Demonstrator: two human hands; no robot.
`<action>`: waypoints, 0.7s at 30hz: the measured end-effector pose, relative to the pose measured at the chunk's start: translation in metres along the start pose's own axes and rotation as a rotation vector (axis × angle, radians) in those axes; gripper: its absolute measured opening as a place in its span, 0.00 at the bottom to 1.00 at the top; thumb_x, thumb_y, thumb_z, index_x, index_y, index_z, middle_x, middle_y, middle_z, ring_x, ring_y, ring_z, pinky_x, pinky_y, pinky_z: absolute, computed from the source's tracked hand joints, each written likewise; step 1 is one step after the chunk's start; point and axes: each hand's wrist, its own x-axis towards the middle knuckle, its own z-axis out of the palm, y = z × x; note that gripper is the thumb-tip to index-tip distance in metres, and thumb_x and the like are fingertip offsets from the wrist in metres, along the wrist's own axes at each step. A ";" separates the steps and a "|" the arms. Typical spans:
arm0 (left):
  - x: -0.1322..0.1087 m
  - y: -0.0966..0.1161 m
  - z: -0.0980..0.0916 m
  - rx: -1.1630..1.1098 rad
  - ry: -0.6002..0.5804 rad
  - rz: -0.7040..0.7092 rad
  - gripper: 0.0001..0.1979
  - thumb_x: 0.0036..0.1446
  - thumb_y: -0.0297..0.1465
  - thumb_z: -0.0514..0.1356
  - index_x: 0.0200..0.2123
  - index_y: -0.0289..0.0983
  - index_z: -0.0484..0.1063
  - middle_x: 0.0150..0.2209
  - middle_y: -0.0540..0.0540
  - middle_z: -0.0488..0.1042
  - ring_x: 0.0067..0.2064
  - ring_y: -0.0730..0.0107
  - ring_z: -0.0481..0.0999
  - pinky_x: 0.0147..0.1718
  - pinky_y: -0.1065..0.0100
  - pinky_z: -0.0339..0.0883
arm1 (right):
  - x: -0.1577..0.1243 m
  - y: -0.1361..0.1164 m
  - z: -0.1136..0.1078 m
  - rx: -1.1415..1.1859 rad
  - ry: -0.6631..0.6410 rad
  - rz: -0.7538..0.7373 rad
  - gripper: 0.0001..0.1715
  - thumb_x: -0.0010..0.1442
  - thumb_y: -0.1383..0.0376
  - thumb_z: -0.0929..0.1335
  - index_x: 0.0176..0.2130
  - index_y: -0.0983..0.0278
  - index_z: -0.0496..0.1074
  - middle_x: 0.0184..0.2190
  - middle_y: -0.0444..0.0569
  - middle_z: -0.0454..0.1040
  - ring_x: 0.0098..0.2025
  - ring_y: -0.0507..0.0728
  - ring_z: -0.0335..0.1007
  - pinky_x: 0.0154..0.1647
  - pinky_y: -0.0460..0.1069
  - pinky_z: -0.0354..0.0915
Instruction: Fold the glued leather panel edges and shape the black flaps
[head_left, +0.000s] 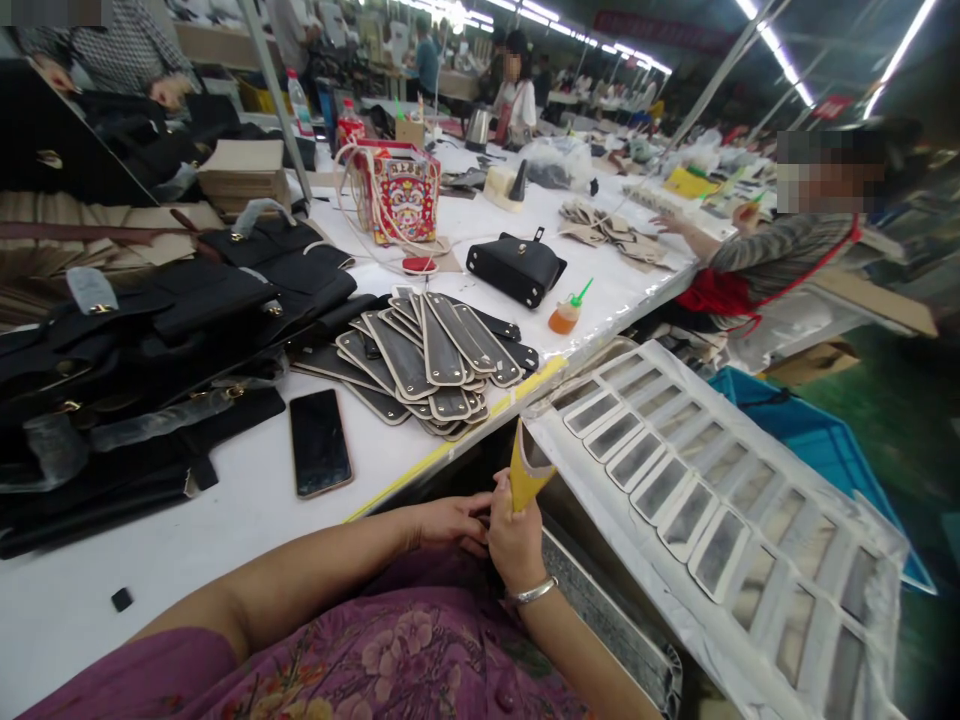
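My right hand [514, 540] is closed around a yellow-backed strip piece [526, 468], held upright just below the table's front edge. My left hand [448, 522] lies beside it at my lap, fingers pinched toward the base of the same piece. To the right a white board [720, 620] carries rows of grey rectangular pieces [660, 488] laid out side by side. On the table above my hands sits a fanned stack of grey and black strip pieces [429, 362].
A dark phone [319, 442] lies on the white table [225, 520]. Black bag parts [150, 340] pile up at left. A small black bag [516, 268], an orange glue bottle [566, 314] and a patterned bag [403, 192] stand farther back. A seated person [780, 250] works at right, above a blue crate [817, 430].
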 end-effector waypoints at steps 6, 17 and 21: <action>0.008 -0.013 -0.005 -0.047 0.100 0.051 0.29 0.37 0.29 0.68 0.46 0.35 0.68 0.35 0.44 0.72 0.37 0.64 0.71 0.38 0.64 0.64 | 0.000 -0.009 0.004 -0.113 -0.192 -0.025 0.11 0.48 0.66 0.64 0.36 0.62 0.66 0.25 0.44 0.64 0.25 0.54 0.59 0.27 0.48 0.53; -0.017 0.026 0.007 0.353 -0.018 0.013 0.43 0.41 0.31 0.67 0.60 0.41 0.53 0.50 0.42 0.67 0.50 0.60 0.66 0.48 0.61 0.61 | 0.001 -0.034 -0.052 0.250 0.134 0.090 0.15 0.60 0.52 0.58 0.35 0.61 0.57 0.17 0.35 0.46 0.15 0.48 0.44 0.15 0.44 0.51; -0.014 0.046 0.019 0.615 0.023 0.053 0.36 0.46 0.37 0.64 0.59 0.40 0.57 0.55 0.42 0.63 0.55 0.57 0.62 0.55 0.58 0.54 | -0.026 -0.041 -0.148 0.505 0.326 0.182 0.15 0.56 0.55 0.66 0.37 0.63 0.64 0.19 0.37 0.52 0.17 0.45 0.47 0.17 0.41 0.52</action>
